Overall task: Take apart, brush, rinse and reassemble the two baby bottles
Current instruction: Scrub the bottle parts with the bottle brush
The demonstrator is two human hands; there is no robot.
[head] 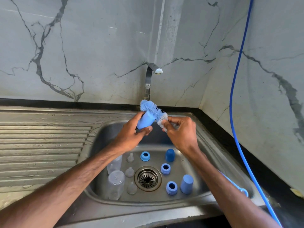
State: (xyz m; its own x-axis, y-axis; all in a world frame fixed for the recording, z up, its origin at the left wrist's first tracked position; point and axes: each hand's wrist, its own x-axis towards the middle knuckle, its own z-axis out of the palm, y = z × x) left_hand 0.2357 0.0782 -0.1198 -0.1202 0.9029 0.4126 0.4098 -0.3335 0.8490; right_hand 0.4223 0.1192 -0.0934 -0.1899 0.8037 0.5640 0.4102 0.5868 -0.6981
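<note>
- The sink [105,137] is the big steel bowl that carries all the parts; it looks wet, so I think things in it will be slippery.
- Two clear bottles [116,183] [115,163] sit by the sink's left wall; they look like light, hard plastic; a whole hand round the middle should hold one well.
- The brush [153,109] is up over the sink's back edge, below the tap [150,76]; the right hand [181,134] pinches it at the white bristles; the bristles look soft and bendy, so a grip on the stalk would likely push harder.
- One light blue cap [145,120] is in the left hand [131,134], whose fingers curl round it; the brush touches the cap's wide end; two more caps [170,155] [186,184] stand near the sink's right wall; they look stiff and light.
- Three blue rings [145,156] [165,168] [171,187] lie between the drain [147,178] and the right wall; hold them by the outer edge.
- Three clear teats [130,157] [129,171] [131,188] stand between the bottles and the drain; they look soft and squashy; pinch the wide base gently.
</note>
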